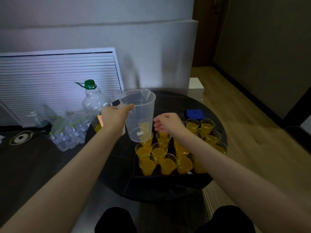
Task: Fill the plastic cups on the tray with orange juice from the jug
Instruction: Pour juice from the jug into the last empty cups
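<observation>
- Many small clear plastic cups point(168, 163) stand close together on the dark flat tray point(165, 176), nearest to the person. Every cup that shows well has orange juice in it. Some cups at the back are hidden by the arm and the jug, so their fill cannot be told.
- Just past the near cups, the right hand point(165, 122) hangs above the back of the tray. Its fingers are loosely bent and hold nothing. It is just beside the jug, not touching it.
- Left of that, the left hand point(116, 117) grips the tall clear plastic jug point(140, 115) by the side near its rim, fingers curled round it.
- The jug is in the air over the back left cups, nearly upright, a bit tilted. Its spout points away from the person. Only a tiny bit of juice sits at its bottom.
- The jug looks almost empty, so it likely needs more juice before more pouring.
- Farther left, a big clear bottle with a green cap point(94, 100) stands at the edge of the round dark table point(170, 101).
</observation>
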